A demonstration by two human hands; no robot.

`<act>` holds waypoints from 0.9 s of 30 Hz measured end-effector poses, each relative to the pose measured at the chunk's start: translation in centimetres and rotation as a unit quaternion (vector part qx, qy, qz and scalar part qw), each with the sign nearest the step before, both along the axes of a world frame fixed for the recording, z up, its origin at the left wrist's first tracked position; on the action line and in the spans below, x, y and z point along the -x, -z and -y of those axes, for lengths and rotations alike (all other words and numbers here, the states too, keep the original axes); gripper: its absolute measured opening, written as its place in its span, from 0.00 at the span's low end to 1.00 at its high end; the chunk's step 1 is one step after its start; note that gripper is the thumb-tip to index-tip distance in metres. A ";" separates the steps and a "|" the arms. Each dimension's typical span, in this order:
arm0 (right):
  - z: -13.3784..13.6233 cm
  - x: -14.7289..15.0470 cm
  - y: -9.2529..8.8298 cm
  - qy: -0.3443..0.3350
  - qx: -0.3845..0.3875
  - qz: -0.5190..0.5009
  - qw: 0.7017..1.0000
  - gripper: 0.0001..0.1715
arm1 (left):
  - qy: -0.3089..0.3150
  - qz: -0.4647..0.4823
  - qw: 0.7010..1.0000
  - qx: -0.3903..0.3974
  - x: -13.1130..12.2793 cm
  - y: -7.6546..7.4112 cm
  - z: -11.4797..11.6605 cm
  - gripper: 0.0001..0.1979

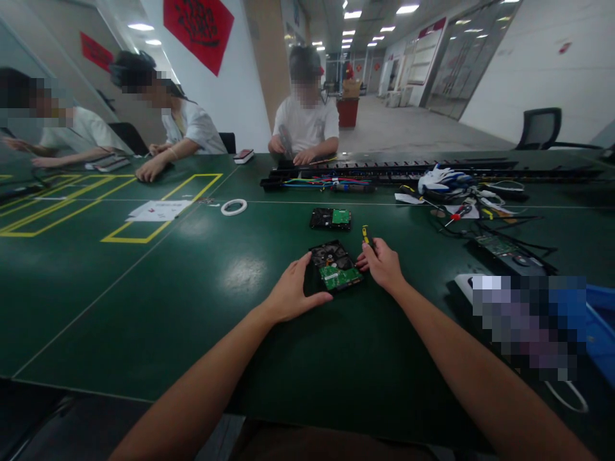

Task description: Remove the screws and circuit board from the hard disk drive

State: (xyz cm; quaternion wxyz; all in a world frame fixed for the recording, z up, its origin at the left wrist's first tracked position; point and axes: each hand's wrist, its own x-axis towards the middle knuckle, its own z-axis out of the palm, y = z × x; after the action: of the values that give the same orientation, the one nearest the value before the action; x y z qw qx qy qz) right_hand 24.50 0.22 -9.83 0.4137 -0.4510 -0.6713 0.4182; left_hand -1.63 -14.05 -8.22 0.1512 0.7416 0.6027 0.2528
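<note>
A hard drive [336,259] with a green circuit board lies at a slant on the green table between my two hands. My left hand [291,293] is beside its left edge, thumb and fingers spread apart; the fingertips are at the drive's upper left corner, and I cannot tell whether they press on it. At the drive's right side, my right hand [383,262] is closed around a small yellow-and-black hand tool [366,234], whose exact kind does not show. Just beyond lies a second hard drive [330,218], also with a green board.
A roll of white tape [234,207] and paper sheets [157,210] lie to the left. On the right are gloves [444,180], a red screwdriver [459,214], cables, a circuit-board device [512,250] and a blue bin [600,326]. Long black rails [403,171] stretch across the back, near seated co-workers.
</note>
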 end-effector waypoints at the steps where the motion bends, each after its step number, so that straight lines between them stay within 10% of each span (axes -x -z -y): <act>1: 0.1 0.1 -0.1 0.010 -0.001 0.006 1.000 0.20 | 0.017 -0.013 1.000 0.002 -0.2 -0.1 0.3 0.62; 11: 1.4 -0.1 0.1 0.047 0.009 -0.044 0.998 0.26 | 0.006 -0.039 0.999 -0.011 -1.7 -0.3 -0.8 0.58; 27: 2.3 -2.2 -3.1 0.088 -0.206 0.019 0.974 0.46 | -0.026 -0.054 0.997 -0.044 -1.9 0.4 -1.9 0.51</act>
State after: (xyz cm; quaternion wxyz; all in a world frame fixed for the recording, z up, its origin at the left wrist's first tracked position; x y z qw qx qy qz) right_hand 26.67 -2.11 -6.77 0.5206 -0.4211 -0.7081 0.2240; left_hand 0.32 -12.15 -8.65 0.0787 0.7442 0.6172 0.2428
